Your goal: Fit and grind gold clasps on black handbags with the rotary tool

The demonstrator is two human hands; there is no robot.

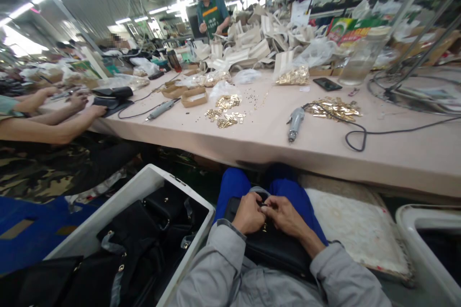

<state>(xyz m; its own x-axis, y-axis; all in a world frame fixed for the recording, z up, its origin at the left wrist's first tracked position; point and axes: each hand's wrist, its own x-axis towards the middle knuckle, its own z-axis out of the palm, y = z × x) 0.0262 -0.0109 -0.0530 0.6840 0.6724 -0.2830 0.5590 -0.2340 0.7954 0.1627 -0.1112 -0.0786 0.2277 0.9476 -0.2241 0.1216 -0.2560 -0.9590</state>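
A black bag (277, 244) with small gold fittings lies across my lap, on blue trousers. My left hand (249, 213) is closed at the bag's upper part, its fingers pinched together. From the other side my right hand (284, 217) meets it, thumb and fingertips pressed on the same dark spot of the bag. The fingertips hide the exact small part between them. Just below the fingers a gold fitting (265, 227) shows on the bag.
Left of me, a white bin (151, 172) holds several black bags. On the table (216, 136) lie gold metal pieces (226, 101), a grey electric screwdriver (296, 123), another screwdriver (161, 110) and a phone (327, 84). A co-worker's hands rest on a black bag (113, 98); another person stands behind the table.
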